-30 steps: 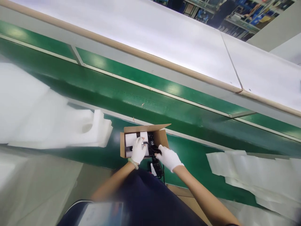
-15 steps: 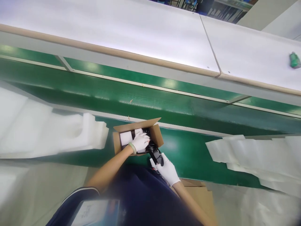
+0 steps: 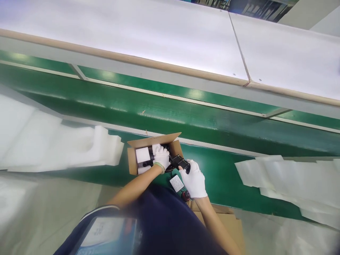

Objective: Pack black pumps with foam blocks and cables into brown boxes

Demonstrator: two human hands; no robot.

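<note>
An open cardboard box (image 3: 132,162) stands on the green work surface (image 3: 217,173) in front of me. White foam (image 3: 142,155) and dark parts lie in it. My left hand (image 3: 162,157), in a white glove, reaches into the box with its fingers bent over the contents; what they grip is hidden. My gloved right hand (image 3: 193,178) holds a black device (image 3: 178,162) by its right end, and its other end is at the box's right side. Below the device, a white-labelled block (image 3: 176,183) and a red and black part (image 3: 185,195) lie near my body.
White foam sheets are stacked at the left (image 3: 79,145) and at the right (image 3: 289,180). A long white shelf (image 3: 132,32) runs across the back above the green surface. Flattened cardboard (image 3: 228,226) is below the front edge.
My right hand has risen slightly and swung the black device to a flatter angle, nearer the box. The white-labelled block now shows more fully. My left hand has shifted a little to the right.
</note>
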